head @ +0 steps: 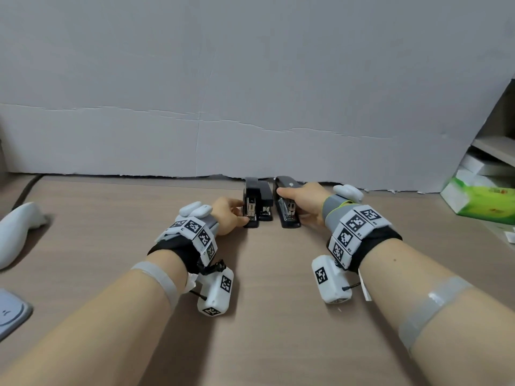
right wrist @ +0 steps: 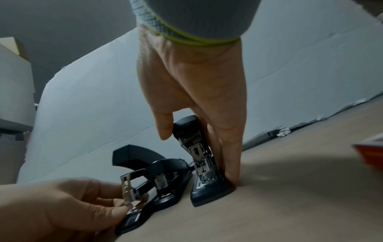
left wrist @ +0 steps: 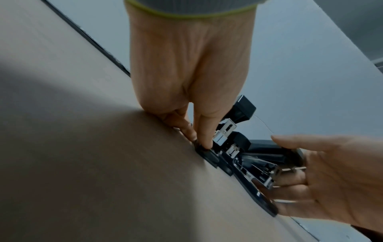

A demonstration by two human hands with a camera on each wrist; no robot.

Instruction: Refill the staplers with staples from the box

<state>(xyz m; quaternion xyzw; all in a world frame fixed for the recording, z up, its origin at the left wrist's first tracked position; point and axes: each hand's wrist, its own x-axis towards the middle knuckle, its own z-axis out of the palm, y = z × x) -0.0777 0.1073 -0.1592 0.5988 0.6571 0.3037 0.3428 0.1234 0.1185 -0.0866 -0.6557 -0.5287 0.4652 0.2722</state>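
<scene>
Staplers stand three in a row at the desk's (head: pixel 264 274) far edge, against the grey board (head: pixel 250 79). Seen from the head, the left hand (head: pixel 227 217) pinches the front of the left stapler (head: pixel 250 203), whose lid is raised; the middle stapler (head: pixel 266 201) sits just beyond it. The right hand (head: pixel 303 203) wraps the right stapler (head: pixel 287 207), thumb on its lid.

Left wrist view: the left hand (left wrist: pixel 190 73) has fingertips curled onto the left stapler's (left wrist: pixel 209 155) base front, with the right hand (left wrist: pixel 331 176) opposite.

Right wrist view: the right hand (right wrist: pixel 196 91) grips the right stapler (right wrist: pixel 205 173), thumb on the lid, fingers down its far side. The left hand (right wrist: pixel 62 208) pinches the left stapler's (right wrist: pixel 132 193) metal front.
</scene>
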